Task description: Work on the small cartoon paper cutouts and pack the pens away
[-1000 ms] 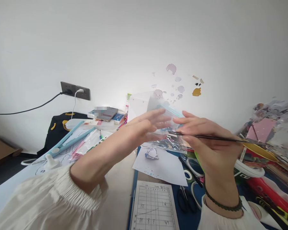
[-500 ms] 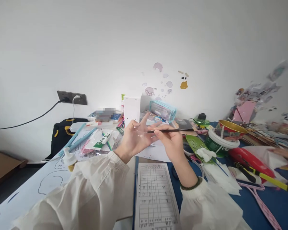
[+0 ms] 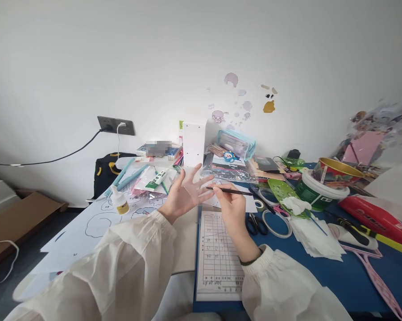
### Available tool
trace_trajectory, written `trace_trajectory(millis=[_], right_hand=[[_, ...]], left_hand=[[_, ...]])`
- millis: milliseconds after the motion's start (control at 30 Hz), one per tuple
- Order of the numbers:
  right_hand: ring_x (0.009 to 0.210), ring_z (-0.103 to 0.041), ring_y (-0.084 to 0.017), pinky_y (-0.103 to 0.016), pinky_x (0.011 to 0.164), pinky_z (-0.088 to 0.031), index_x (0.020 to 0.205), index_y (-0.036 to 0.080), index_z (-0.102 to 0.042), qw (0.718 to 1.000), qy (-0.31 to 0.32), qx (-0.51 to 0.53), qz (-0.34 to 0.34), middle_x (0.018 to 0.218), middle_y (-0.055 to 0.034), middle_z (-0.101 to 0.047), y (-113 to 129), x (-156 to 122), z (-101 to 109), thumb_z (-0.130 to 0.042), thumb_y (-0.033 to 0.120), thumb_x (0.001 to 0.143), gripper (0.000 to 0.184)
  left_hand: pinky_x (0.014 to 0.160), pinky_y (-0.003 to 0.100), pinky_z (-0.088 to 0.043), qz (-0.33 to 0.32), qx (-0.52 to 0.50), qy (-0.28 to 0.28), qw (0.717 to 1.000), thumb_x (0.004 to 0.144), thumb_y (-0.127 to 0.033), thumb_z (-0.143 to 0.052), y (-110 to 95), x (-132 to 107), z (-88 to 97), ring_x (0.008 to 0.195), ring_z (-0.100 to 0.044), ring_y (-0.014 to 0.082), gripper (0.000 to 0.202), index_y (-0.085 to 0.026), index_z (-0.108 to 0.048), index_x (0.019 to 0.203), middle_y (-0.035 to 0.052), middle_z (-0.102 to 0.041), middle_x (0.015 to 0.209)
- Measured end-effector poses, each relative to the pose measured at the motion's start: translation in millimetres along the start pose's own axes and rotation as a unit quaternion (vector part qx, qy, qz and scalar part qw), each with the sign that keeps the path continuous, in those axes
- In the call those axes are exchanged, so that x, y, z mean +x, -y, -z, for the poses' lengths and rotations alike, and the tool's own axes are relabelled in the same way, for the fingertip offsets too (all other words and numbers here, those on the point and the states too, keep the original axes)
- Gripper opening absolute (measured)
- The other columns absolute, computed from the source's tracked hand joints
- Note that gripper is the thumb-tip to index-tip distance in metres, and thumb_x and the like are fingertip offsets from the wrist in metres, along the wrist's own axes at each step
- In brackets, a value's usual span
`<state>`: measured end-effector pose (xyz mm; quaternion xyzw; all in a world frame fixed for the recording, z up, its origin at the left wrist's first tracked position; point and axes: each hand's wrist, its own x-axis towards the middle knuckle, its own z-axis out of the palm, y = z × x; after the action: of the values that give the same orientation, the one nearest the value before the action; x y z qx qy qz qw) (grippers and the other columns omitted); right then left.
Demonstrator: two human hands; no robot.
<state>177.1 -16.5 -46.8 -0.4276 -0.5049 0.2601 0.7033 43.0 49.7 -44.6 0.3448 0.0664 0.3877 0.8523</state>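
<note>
My left hand [image 3: 186, 195] is raised over the table, palm up with fingers spread. Something faint and glossy shows near its fingers; I cannot tell whether it is a clear film. My right hand [image 3: 233, 203] pinches a slim black pen-like stick [image 3: 239, 192], held nearly level. The stick's thin tip points left, close to the left fingertips; whether it touches them is unclear. Below the hands lies a printed form with a handwritten grid [image 3: 217, 267]. Black-handled scissors [image 3: 256, 224] and a ring-shaped roll of tape [image 3: 288, 232] lie right of my right wrist.
A glue bottle [image 3: 119, 201] stands on drawn-on paper [image 3: 87, 243] at left. A white box [image 3: 193, 145] and a clear pouch [image 3: 236, 143] are at the back. At right are a white-rimmed tub [image 3: 321, 196], a green tray [image 3: 278, 192], tissues [image 3: 321, 243] and a pink razor-shaped tool [image 3: 376, 276].
The view has shifted, showing more of the table. My right hand has drawn the black stick slightly back and lower; my left fingers are spread wider. Another person's hand at right is gone from view.
</note>
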Motion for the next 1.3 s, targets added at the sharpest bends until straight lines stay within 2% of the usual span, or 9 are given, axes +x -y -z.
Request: trace_trajectory(millis=[233, 367, 433, 633, 767, 900, 1100, 1200, 1300], right_hand=[[0.087, -0.067, -0.021, -0.037, 0.083, -0.053, 0.079, 0.018, -0.066, 0.999, -0.036, -0.007, -0.008, 0.082, -0.0053, -0.072, 1, -7, 9, -0.062, 0.031, 0.081, 0.013], [0.085, -0.067, -0.021, -0.038, 0.081, -0.053, 0.080, 0.017, -0.066, 0.997, -0.070, -0.023, -0.007, 0.083, -0.0061, -0.072, 1, -9, 12, -0.061, 0.032, 0.081, 0.016], [0.083, -0.067, -0.021, -0.038, 0.080, -0.053, 0.080, 0.017, -0.066, 0.996, -0.089, -0.027, -0.005, 0.082, -0.0059, -0.072, -1, -9, 14, -0.062, 0.033, 0.080, 0.017], [0.084, -0.067, -0.022, -0.039, 0.082, -0.051, 0.080, 0.016, -0.069, 0.991, -0.131, 0.001, -0.009, 0.083, -0.0064, -0.072, -12, -8, 22, -0.067, 0.034, 0.077, 0.019], [0.086, -0.067, -0.025, -0.044, 0.083, -0.052, 0.086, 0.015, -0.068, 0.980, -0.178, 0.070, -0.053, 0.087, -0.0094, -0.072, -23, -5, 31, -0.069, 0.037, 0.075, 0.025], [0.090, -0.066, -0.026, -0.046, 0.087, -0.050, 0.088, 0.014, -0.067, 0.982, -0.128, 0.107, -0.091, 0.091, -0.0108, -0.071, -25, -4, 35, -0.068, 0.038, 0.076, 0.027], [0.089, -0.063, -0.021, -0.038, 0.085, -0.049, 0.075, 0.020, -0.059, 0.989, -0.004, 0.133, -0.060, 0.080, -0.0032, -0.063, -18, -3, 27, -0.058, 0.041, 0.082, 0.023], [0.068, -0.057, -0.016, -0.030, 0.070, -0.048, 0.078, 0.020, -0.058, 0.998, 0.052, 0.017, -0.041, 0.066, 0.0010, -0.054, -16, -7, 22, -0.048, 0.041, 0.088, 0.025], [0.064, -0.055, -0.015, -0.027, 0.064, -0.046, 0.083, 0.022, -0.057, 0.985, 0.124, -0.116, -0.029, 0.070, 0.0012, -0.057, -13, -11, 14, -0.052, 0.038, 0.086, 0.017]], left_hand=[[0.093, 0.046, -0.042, 0.017, 0.023, 0.050, 0.998, 0.078, -0.063, -0.054, -1, -2, 0.4, 0.109, -0.059, 0.0294, 0.069, -0.030, -0.042, 0.137, 0.0149, -0.054, 0.132], [0.089, 0.041, -0.046, 0.021, 0.060, 0.007, 0.998, 0.077, -0.068, -0.045, -1, -5, -7.7, 0.110, -0.060, 0.0285, 0.062, -0.036, -0.050, 0.130, 0.0026, -0.065, 0.118], [0.086, 0.040, -0.048, 0.021, 0.074, -0.018, 0.997, 0.077, -0.070, -0.042, -1, -6, -10.9, 0.108, -0.061, 0.0282, 0.059, -0.038, -0.054, 0.126, 0.0007, -0.067, 0.112], [0.088, 0.042, -0.047, 0.011, 0.060, 0.003, 0.998, 0.074, -0.066, -0.051, -2, -7, -7.3, 0.111, -0.059, 0.0292, 0.062, -0.034, -0.052, 0.127, 0.0072, -0.063, 0.122], [0.092, 0.048, -0.042, -0.010, 0.022, 0.034, 0.999, 0.072, -0.067, -0.057, -10, -10, 1.2, 0.115, -0.055, 0.0320, 0.073, -0.030, -0.046, 0.133, 0.0163, -0.054, 0.132], [0.095, 0.050, -0.039, -0.025, 0.013, 0.035, 0.999, 0.072, -0.068, -0.057, -14, -12, 3.5, 0.118, -0.053, 0.0338, 0.074, -0.030, -0.044, 0.135, 0.0166, -0.052, 0.133], [0.097, 0.048, -0.038, -0.018, 0.053, 0.026, 0.998, 0.075, -0.062, -0.058, -5, -9, -1.3, 0.119, -0.051, 0.0327, 0.068, -0.029, -0.046, 0.133, 0.0131, -0.054, 0.131], [0.097, 0.046, -0.038, -0.020, 0.074, 0.003, 0.997, 0.077, -0.061, -0.055, 2, -7, -1.0, 0.118, -0.051, 0.0323, 0.062, -0.031, -0.048, 0.131, 0.0091, -0.059, 0.125], [0.099, 0.047, -0.036, -0.022, 0.068, 0.000, 0.997, 0.076, -0.058, -0.059, 6, -5, -0.8, 0.118, -0.051, 0.0323, 0.064, -0.029, -0.047, 0.132, 0.0116, -0.058, 0.126]])
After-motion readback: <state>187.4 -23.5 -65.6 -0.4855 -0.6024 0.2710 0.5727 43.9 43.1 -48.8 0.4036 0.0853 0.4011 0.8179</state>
